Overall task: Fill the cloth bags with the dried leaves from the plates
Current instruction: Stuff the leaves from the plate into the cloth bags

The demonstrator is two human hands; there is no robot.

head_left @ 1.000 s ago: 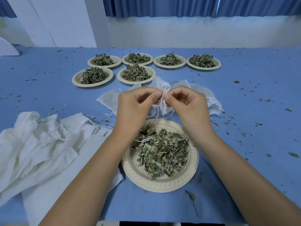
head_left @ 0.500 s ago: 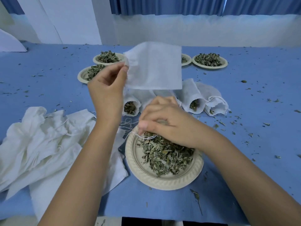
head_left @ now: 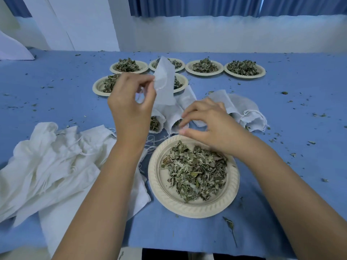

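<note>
— What's the room like?
— A blue table (head_left: 56, 76) strewn with leaf crumbs, with a white wall and blue curtains (head_left: 187, 6) behind.
— And around it?
— There's a white cloth heap (head_left: 47, 166) at the left. The left hand (head_left: 129, 109) holds up the cloth bag (head_left: 164, 85), fingers (head_left: 142, 78) pinching its edge, long axis near upright, partly hiding the far plates (head_left: 262, 71). The right hand (head_left: 212, 126) hovers over the near plate (head_left: 187, 209) of dried leaves (head_left: 195, 171), fingers curled. Whether they pinch anything, I cannot tell.
</note>
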